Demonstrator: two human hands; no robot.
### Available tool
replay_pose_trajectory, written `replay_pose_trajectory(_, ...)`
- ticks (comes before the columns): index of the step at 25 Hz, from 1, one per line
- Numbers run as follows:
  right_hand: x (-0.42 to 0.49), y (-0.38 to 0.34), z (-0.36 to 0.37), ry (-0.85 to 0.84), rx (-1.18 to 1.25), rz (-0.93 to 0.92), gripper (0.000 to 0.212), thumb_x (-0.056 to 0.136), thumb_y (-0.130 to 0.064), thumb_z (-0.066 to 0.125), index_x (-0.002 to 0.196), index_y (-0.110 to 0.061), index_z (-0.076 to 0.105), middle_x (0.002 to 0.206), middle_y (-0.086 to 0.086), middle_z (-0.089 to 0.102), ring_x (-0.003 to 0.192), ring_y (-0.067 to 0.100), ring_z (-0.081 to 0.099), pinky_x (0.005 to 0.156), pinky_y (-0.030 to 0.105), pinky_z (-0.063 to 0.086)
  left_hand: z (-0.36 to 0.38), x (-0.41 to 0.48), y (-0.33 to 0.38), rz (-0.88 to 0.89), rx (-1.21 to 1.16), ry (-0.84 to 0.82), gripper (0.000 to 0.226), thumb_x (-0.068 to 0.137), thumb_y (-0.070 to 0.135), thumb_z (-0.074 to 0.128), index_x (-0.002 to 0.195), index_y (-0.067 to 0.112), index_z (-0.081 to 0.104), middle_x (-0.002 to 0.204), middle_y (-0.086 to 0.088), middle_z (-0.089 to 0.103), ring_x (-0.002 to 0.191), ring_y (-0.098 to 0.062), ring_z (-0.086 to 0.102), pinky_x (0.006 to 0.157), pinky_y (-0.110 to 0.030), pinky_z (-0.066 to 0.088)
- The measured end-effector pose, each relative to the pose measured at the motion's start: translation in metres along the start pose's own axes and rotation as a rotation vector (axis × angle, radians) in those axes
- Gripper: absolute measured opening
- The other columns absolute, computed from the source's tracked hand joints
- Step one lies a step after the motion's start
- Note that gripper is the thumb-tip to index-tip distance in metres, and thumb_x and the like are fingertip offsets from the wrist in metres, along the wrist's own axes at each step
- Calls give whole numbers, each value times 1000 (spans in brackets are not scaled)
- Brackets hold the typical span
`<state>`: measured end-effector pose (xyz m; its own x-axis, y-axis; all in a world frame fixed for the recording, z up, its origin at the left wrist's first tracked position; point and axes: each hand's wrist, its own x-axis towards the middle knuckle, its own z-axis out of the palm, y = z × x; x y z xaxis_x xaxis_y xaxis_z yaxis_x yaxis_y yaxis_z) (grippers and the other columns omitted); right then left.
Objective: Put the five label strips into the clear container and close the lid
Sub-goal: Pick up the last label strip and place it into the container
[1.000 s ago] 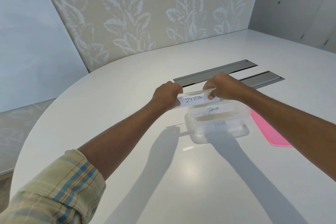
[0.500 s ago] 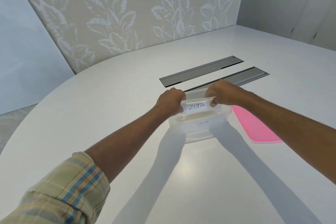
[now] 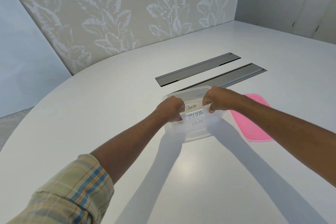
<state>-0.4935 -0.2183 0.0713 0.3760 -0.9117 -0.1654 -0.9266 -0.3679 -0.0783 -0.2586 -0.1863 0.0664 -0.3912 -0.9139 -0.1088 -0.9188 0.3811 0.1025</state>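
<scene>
While both hands lower it, the strip goes in: a card marked ZEBRA [image 3: 195,114] is set flat into the clear container [image 3: 192,131], just below the middle of the white table [image 3: 91,114].
Strip in hand: it is pinched at both short ends, which I judge keeps the thin card level and unbent as it passes the rim.
Left hand: the left hand [image 3: 171,108] is curled tight on the strip's 9 o'clock end, knuckles inside the container's wall.
Right hand: the right hand [image 3: 214,101] is curled tight on the 3 o'clock end, over the container's far corner.
Strips counted: three can be told apart, namely ZEBRA, one marked PANDA [image 3: 190,106] just at its 12 o'clock side, and a third [image 3: 196,122] at its 6 o'clock side, its writing blurred through the plastic; any others are hidden.
Lid: one pink lid [image 3: 254,123] lies flat on the table at the container's 3 o'clock, touching or just beside it, probably parked within reach for closing, which is not yet done.
Table fittings: two grey slot covers [image 3: 198,68] run side by side at the container's 12 o'clock.
Sleeve: one plaid cuff [image 3: 72,191] shows on the left arm.
</scene>
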Motion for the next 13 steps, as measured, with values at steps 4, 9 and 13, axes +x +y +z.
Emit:
replay_pose_trajectory(4,1,-1,10,13,-55,-54,37,83,-14,84,120,-18,77,117,3,75,98,25,70,70,25,43,6,4,-1,8,31,-33,32,79,14,81,110,15,76,109,-4,73,105,-26,66,81,-34,59)
replay_pose_trajectory(9,4,0,15,16,-51,-95,38,83,-10,82,120,-17,77,118,5,75,103,26,71,81,31,57,9,10,-3,-9,67,-79,34,78,18,84,111,17,76,108,-3,72,104,-25,65,83,-40,61)
replay_pose_trajectory(13,7,2,17,0,-49,-108,38,83,-8,81,121,-15,77,118,6,75,105,26,71,88,38,60,12,13,-3,-13,75,-98,33,80,16,83,112,18,76,111,-4,71,106,-26,66,83,-38,61)
